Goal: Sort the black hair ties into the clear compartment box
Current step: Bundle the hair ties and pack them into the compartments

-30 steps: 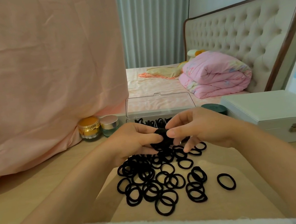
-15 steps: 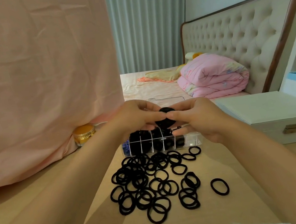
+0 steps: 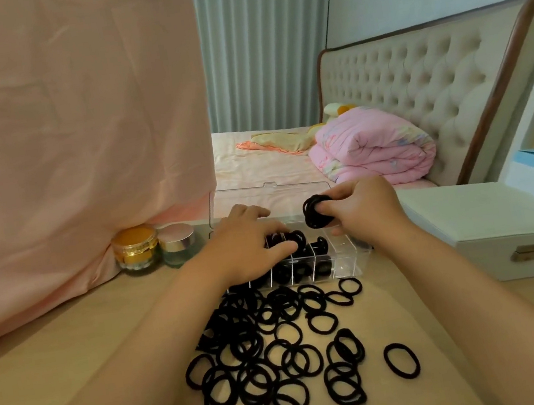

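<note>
A clear compartment box [image 3: 345,261] stands open on the wooden table, its lid [image 3: 268,197] tilted up behind. Several of its compartments hold black hair ties; the rightmost ones look bare. My right hand [image 3: 362,210] pinches a small bundle of black hair ties [image 3: 316,211] above the box's right half. My left hand [image 3: 247,245] rests over the box's left half, its fingers lying on ties in the compartments. A loose pile of black hair ties [image 3: 274,350] lies on the table in front of the box, with a single tie [image 3: 402,360] off to the right.
Two cosmetic jars, gold [image 3: 135,248] and pink-lidded [image 3: 178,243], stand left of the box against a hanging pink cloth [image 3: 70,145]. A white latched case [image 3: 492,234] sits to the right. A bed with a pink quilt [image 3: 375,148] lies behind.
Both hands held the bundle together before; now my left hand has let go and dropped onto the box, while my right hand keeps the bundle above the right side.
</note>
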A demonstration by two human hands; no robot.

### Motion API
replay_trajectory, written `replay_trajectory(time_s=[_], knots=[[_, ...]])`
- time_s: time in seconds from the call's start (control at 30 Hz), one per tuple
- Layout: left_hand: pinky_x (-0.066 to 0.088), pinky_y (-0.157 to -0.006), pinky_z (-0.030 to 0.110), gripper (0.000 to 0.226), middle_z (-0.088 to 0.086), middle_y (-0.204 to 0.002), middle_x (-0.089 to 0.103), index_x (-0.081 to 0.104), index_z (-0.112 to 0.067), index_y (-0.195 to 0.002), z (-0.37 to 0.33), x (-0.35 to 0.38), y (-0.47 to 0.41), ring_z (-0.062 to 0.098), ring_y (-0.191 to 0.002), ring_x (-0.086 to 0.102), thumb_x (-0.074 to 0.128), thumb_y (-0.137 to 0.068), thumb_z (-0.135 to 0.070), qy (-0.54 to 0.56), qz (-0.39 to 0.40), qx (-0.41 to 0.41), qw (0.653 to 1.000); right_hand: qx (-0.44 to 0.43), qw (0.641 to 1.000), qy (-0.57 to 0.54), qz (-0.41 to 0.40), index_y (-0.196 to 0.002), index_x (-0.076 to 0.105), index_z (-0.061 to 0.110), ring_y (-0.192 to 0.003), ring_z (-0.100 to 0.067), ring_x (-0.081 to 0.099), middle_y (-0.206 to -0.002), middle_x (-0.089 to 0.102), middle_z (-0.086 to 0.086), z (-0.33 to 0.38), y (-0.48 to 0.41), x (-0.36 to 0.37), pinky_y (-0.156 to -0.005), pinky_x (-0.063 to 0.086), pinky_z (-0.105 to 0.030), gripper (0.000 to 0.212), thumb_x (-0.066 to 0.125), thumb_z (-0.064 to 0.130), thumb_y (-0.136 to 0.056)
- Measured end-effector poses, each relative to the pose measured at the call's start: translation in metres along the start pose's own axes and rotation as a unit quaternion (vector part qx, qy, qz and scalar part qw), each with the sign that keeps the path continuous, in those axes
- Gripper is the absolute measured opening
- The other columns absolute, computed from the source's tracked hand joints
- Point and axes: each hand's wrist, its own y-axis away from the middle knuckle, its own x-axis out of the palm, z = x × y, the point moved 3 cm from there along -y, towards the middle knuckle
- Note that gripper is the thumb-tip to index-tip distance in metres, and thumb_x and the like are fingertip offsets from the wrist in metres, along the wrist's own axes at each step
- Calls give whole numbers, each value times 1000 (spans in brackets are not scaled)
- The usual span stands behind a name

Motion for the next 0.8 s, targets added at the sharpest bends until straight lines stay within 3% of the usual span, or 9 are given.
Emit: replay_trajectory(time_s=[0.17,0.33,0.47,0.53,0.63,0.8], knots=[[31,-104,40,64,-3,-143,42,49,-37,-139,-8,6,-7,20,-131,33,39,-88,-76,-49,-13,8,999,-15,999,28,-29,-75,75,28,-77,-21,76,-82,78,0,-2,-13,19,-71,63,-46,13,81,18,-81],[26,-106,41,68,-2,-144,40,52,-41,-138,-14,10,-9,21,-133,30,33,-86,-81,-91,6,10,996,-1,998,-21,-53,-77,73,24,-77,-24,76,-83,77,-5,-10,-11,30,-68,64,-46,14,81,13,-81],[25,-110,40,56,-5,-147,36,65,-41,-124,-12,8,-7,17,-136,25,47,-85,-77,-15,2,26,1000,-34,997,17,-68,-80,74,29,-73,-11,74,-78,76,7,-6,-6,30,-69,62,-39,10,82,22,-80],[30,-111,40,51,-6,-144,37,68,-42,-119,-9,7,-5,15,-132,27,55,-82,-75,18,-6,37,999,-55,995,61,-62,-84,76,29,-73,-6,72,-76,75,11,-3,-1,33,-66,58,-31,7,81,27,-80],[35,-107,40,53,-9,-132,41,69,-43,-120,-6,5,-3,13,-123,30,62,-78,-74,53,8,33,998,-74,984,157,-41,-86,79,31,-73,-4,68,-75,74,14,-1,6,41,-63,56,-30,7,79,34,-80],[44,-95,30,48,-16,-124,58,73,-38,-113,2,-8,-1,7,-116,50,78,-72,-61,113,0,17,993,-121,931,344,-4,-98,79,34,-84,-15,67,-89,75,9,9,9,46,-68,54,-30,14,69,35,-87]])
